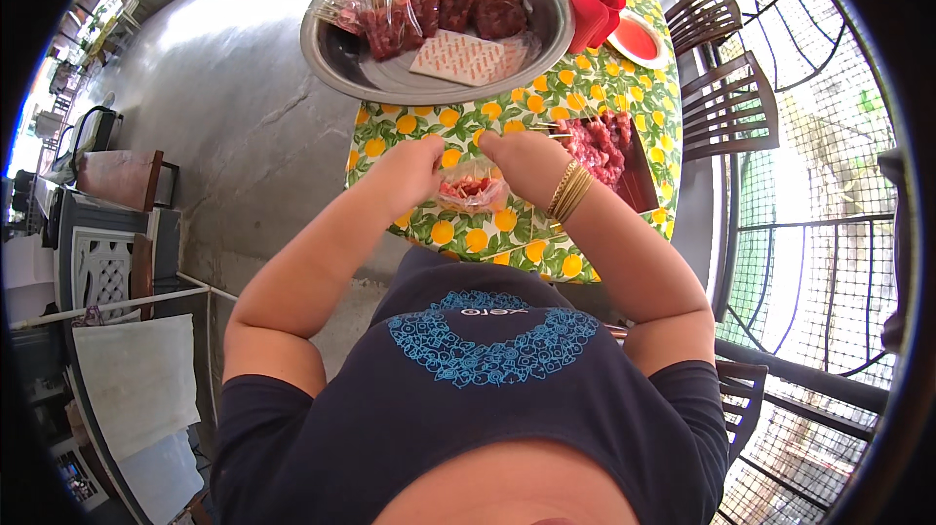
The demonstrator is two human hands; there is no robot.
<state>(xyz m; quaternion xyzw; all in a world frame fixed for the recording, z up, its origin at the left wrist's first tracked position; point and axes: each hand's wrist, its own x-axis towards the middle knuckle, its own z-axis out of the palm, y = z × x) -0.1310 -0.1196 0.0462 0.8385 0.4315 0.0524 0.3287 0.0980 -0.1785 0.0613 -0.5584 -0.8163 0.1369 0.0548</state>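
Observation:
My left hand (414,169) and my right hand (526,162) are closed at either side of a clear plastic bag (473,190) over the table. Red meat and thin sticks show through the plastic. Both hands appear to pinch the upper part of this bag, though their fingertips are partly hidden. Just right of my right hand, a shallow dark-rimmed tray (641,181) holds raw skewered meat (597,147). Beyond my hands stands a large metal basin (341,83), with several bagged bundles of meat skewers (439,10) and a white patterned packet (466,57) inside.
A lemon-print tablecloth (444,233) covers the table. Past the tray are a red container (595,6) and a red-and-white plate (639,39). Wooden chairs (726,106) line the right side by a barred window. Grey floor (244,67) extends to the left.

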